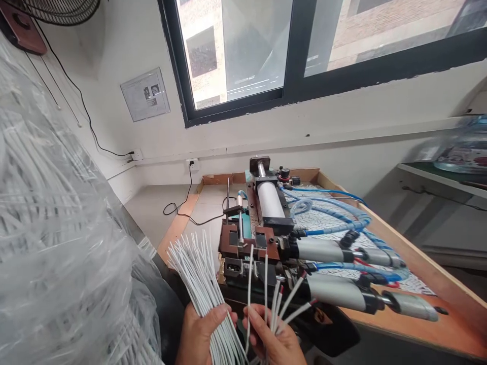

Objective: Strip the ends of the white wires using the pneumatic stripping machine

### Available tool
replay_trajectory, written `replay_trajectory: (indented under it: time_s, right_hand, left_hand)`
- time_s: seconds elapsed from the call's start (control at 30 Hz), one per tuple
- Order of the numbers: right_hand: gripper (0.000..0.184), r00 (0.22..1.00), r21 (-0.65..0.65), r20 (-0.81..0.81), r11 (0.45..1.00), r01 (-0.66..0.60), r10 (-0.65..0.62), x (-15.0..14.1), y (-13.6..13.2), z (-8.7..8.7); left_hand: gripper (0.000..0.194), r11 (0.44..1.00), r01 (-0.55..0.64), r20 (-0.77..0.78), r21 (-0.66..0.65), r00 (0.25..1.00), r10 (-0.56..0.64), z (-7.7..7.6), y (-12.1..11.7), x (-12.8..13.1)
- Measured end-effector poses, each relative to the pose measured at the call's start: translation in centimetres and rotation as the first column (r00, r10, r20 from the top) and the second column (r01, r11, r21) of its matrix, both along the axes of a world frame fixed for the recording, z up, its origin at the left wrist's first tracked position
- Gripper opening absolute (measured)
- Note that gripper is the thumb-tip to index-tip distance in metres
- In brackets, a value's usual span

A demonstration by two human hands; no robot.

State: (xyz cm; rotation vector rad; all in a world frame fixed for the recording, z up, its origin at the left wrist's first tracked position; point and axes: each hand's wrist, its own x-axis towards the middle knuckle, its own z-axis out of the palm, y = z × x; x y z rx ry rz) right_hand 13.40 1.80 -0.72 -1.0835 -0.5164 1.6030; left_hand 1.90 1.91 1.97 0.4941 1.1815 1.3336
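Note:
My left hand (205, 329) is wrapped round a thick bundle of thin white cables (198, 274), whose ends fan out upward to the left. Close beside it, my right hand (272, 337) is closed on several loose white cables (292, 291). A few of these show red at their tips. One cable (250, 284) stands upright between thumb and forefinger of the right hand. Just beyond the hands is a pneumatic machine (249, 243) with brown metal blocks, and the cable tips overlap its front in this view.
Silver air cylinders (335, 291) stick out to the right, with blue hoses (335, 230) looping behind. Wooden edging (395, 246) borders the bench. A plastic-wrapped stack of white cables (64, 228) rises close on the left. A black power cord (190, 218) trails from the wall.

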Motion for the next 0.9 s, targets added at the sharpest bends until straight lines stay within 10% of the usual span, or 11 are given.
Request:
replay_trajectory:
  time_s: [0.43,0.73,0.9]
  right_hand:
    - [0.033,0.973,0.055,0.025,0.972,-0.23,0.229,-0.2,1.2,-0.3]
    - [0.031,0.987,-0.009,-0.086,0.991,0.135,-0.136,-0.8,1.5,0.5]
    - [0.028,0.963,-0.12,-0.216,0.983,0.14,-0.163,-0.6,2.8,1.7]
  left_hand:
    - [0.026,0.994,-0.032,-0.017,0.105,0.999,0.034,-0.6,-0.2,0.3]
    - [0.022,0.998,-0.06,-0.054,-0.001,0.997,0.06,-0.2,0.1,0.1]
    - [0.018,0.997,-0.07,-0.071,0.021,0.995,0.071,0.4,0.3,0.3]
